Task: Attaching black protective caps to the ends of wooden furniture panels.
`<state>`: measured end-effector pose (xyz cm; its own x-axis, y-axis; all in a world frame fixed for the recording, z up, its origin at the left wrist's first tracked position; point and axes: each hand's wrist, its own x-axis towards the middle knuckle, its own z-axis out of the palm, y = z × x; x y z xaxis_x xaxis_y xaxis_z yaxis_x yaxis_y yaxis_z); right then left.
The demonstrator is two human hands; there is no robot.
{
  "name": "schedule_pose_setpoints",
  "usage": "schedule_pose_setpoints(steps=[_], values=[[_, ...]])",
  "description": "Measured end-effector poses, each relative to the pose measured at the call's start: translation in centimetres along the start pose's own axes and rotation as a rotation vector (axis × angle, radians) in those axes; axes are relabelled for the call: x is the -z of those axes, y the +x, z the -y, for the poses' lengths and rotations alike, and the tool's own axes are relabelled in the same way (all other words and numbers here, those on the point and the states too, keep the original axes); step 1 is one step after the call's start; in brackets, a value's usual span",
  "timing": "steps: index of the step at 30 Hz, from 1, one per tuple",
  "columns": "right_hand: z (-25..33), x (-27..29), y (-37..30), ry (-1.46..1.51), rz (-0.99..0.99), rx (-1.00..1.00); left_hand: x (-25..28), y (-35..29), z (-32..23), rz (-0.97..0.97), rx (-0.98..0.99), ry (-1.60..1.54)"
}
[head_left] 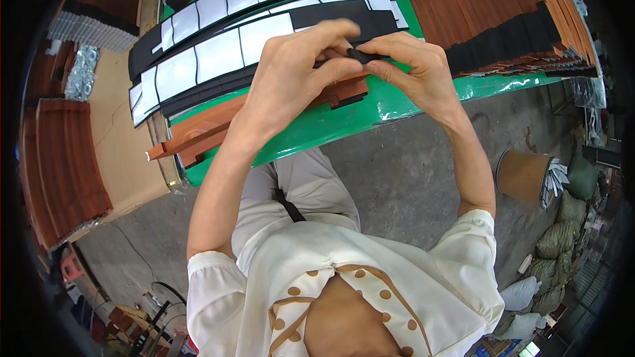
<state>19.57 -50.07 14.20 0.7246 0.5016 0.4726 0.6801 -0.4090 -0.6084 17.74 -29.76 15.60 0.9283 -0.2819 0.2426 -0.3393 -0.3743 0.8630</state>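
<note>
My left hand [294, 69] and my right hand [417, 66] meet over the front edge of the green-covered table. Between them is a small black strip [359, 56], soft-looking, its full shape hidden by the fingers. The right thumb and index finger pinch it; my left thumb lies against its other end, with the left index finger bent above. Below the hands lie reddish-brown wood-look strips [218, 122]. Just beyond are rows of black strips with white backing [218, 56], and a bare black piece [344, 13] lies across them.
Stacks of reddish-brown boards with black ends [476, 6] stand at the right of the green table [397, 102]. More brown boards [66, 165] lie on a tan board [119, 125] at left. A brown drum [522, 175] with white scraps and several sacks [555, 241] stand at right.
</note>
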Motion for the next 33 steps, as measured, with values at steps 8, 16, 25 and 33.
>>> schedule_pose_setpoints(steps=[8,16,25,33], values=[[-2.0,-2.0,-1.8,-0.163,0.036,-0.011,-2.6,-2.9,4.1,-0.087,-0.041,0.545],[-2.2,-2.6,-1.6,-0.219,0.057,0.017,-4.0,-2.9,4.6,-0.156,0.014,0.532],[-2.2,-2.8,-1.6,-0.237,0.056,0.013,-4.1,-2.9,4.7,-0.180,0.000,0.525],[-2.2,-3.1,-1.7,-0.245,0.027,0.011,-4.1,-2.9,4.8,-0.182,-0.003,0.534]])
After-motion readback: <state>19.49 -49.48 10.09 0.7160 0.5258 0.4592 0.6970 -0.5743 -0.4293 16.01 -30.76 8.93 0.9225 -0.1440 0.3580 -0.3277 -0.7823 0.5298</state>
